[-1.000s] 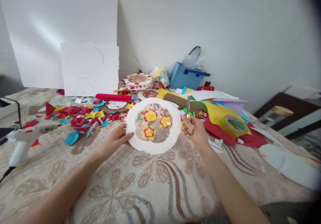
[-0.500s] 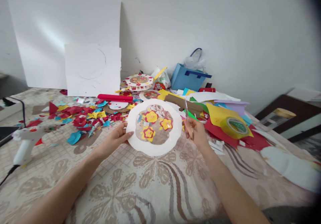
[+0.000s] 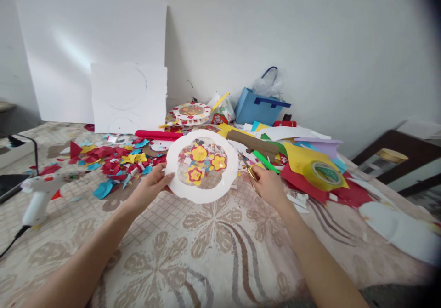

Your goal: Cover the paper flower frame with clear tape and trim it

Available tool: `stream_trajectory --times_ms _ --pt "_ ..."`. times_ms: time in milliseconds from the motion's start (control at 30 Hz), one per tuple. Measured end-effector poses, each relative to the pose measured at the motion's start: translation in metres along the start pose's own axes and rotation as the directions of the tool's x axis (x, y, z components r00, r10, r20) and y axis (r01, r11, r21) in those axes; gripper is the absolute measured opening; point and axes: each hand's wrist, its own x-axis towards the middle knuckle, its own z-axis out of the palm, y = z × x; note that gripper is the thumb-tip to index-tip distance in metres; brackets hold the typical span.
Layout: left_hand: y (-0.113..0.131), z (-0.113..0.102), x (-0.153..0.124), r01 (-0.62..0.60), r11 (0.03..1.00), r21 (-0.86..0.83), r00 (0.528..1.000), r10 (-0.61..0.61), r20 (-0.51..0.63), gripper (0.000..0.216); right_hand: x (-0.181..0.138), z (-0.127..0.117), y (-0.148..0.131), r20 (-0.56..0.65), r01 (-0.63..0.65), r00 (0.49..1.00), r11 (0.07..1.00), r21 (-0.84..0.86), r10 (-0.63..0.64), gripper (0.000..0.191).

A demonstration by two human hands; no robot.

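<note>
My left hand [image 3: 154, 182] pinches the left edge of a white scalloped paper ring [image 3: 177, 186], held up above the table. A clear sheet fills the ring's middle, with red and yellow paper flowers [image 3: 200, 153] stuck on it. In my right hand [image 3: 270, 184] is a pair of scissors [image 3: 253, 175] with gold-coloured handles. Their blades point up and left, close to the ring's right edge; whether they touch it I cannot tell. Behind the ring lies a second decorated round piece, mostly hidden.
Red, blue and yellow paper scraps [image 3: 113, 161] litter the left side. A white glue gun [image 3: 36, 202] stands at the far left. Yellow tape [image 3: 324, 175] rests on coloured sheets at the right. A decorated round lantern [image 3: 191, 114] and a blue bag [image 3: 258, 110] stand at the back.
The ring has moved left and slightly up in my left hand. The scissors have tipped from upright to slanting left, and a green strip behind them shows more fully.
</note>
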Motion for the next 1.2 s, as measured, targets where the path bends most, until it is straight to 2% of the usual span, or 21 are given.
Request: stream_trajectory --times_ms 300,733,900,1100,1200 --pt "-0.0009 -0.0004 0.0006 -0.003 0.999 0.048 1.0 0.003 0.007 0.037 -0.0005 0.0001 -0.0009 0.027 0.004 1.0 0.989 -0.146 0.0 0.03" --pt "-0.0032 -0.0023 0.0012 0.001 0.999 0.039 1.0 -0.001 0.012 0.037 -0.0005 0.0002 -0.0016 -0.018 0.009 1.0 0.97 -0.243 -0.014 0.03" --pt "-0.0027 -0.0025 0.0015 -0.002 0.999 0.044 1.0 0.002 0.009 0.037 0.0001 0.0016 0.0006 -0.039 -0.002 0.999 0.981 -0.195 -0.006 0.03" --pt "-0.0016 -0.0019 0.0007 -0.001 0.999 0.051 1.0 0.0 0.012 0.037 0.0014 0.0003 0.0016 -0.036 -0.049 0.998 0.998 0.036 0.05 0.041" --pt "-0.0012 -0.0014 0.0004 0.003 0.999 0.042 1.0 -0.003 0.013 0.037 0.0007 -0.0012 0.0017 -0.04 -0.063 0.997 0.997 0.037 0.065 0.042"
